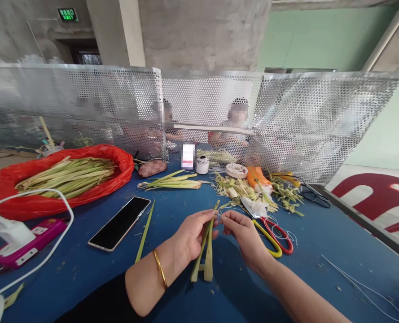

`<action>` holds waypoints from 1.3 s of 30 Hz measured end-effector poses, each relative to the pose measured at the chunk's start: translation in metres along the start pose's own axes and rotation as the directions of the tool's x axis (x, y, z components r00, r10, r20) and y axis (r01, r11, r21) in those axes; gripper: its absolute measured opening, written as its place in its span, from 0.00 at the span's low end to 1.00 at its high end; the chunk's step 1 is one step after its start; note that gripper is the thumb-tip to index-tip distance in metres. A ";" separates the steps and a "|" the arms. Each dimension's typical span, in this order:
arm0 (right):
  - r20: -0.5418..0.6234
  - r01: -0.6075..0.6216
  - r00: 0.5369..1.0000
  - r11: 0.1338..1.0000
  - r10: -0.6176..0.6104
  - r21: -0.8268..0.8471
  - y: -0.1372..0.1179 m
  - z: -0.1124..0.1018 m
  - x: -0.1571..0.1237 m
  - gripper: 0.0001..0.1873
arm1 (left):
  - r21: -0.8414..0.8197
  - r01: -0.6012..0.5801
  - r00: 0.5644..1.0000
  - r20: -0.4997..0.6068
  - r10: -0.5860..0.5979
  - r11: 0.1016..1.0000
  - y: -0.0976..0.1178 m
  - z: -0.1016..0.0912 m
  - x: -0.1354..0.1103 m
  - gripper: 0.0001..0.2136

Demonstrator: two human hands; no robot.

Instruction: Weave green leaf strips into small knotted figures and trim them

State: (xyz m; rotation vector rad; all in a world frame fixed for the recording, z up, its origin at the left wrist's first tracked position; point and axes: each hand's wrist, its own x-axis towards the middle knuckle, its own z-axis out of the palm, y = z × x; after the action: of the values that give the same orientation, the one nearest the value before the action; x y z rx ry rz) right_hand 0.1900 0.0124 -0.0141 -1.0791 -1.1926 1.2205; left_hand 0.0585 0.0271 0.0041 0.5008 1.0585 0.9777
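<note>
My left hand [193, 235] is closed around a small bundle of green leaf strips [206, 253], which hang down from it above the blue table [85, 269]. A gold bangle sits on that wrist. My right hand [244, 233] pinches the top of the bundle, with a thin white thread [287, 233] at its fingertips. Scissors with red and yellow handles [275, 233] lie just right of my right hand.
A red bag of green strips [67, 177] lies at left, with a phone [120, 223], a pink power bank [27, 244] and a white cable near it. Cut scraps [249, 190], tape rolls and more strips [172, 181] lie ahead. People sit behind a perforated metal screen [199, 112].
</note>
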 end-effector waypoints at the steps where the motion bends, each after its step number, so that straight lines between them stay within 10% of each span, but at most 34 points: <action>1: 0.000 0.011 1.000 0.999 -0.011 -0.047 0.000 -0.002 0.001 0.16 | 0.017 -0.003 1.000 -0.025 0.003 1.000 -0.001 0.001 0.000 0.05; 11: 0.059 0.075 0.997 0.879 -0.053 -0.471 0.002 -0.012 0.006 0.12 | 0.097 -0.066 0.993 -0.087 0.075 0.993 -0.017 0.001 0.007 0.03; 27: 0.046 -0.257 0.966 0.962 0.254 0.091 0.006 -0.016 0.015 0.10 | 0.424 -0.254 0.943 -0.092 0.320 0.870 -0.032 0.003 -0.004 0.12; 34: 0.044 -0.287 0.958 0.943 0.284 0.167 0.007 -0.020 0.018 0.09 | 0.921 -0.253 0.934 0.154 0.322 0.296 -0.030 -0.031 -0.058 0.33; 39: 0.093 -0.293 0.955 0.945 0.281 0.144 0.006 -0.018 0.015 0.09 | 0.913 -0.233 0.963 0.170 0.210 0.333 -0.036 -0.040 -0.079 0.29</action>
State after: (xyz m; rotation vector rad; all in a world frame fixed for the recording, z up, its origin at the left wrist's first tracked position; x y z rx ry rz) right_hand 0.2074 0.0279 -0.0203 -1.1259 -0.9956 1.5627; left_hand 0.0265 -0.0630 -0.0014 1.6651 1.5160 0.4742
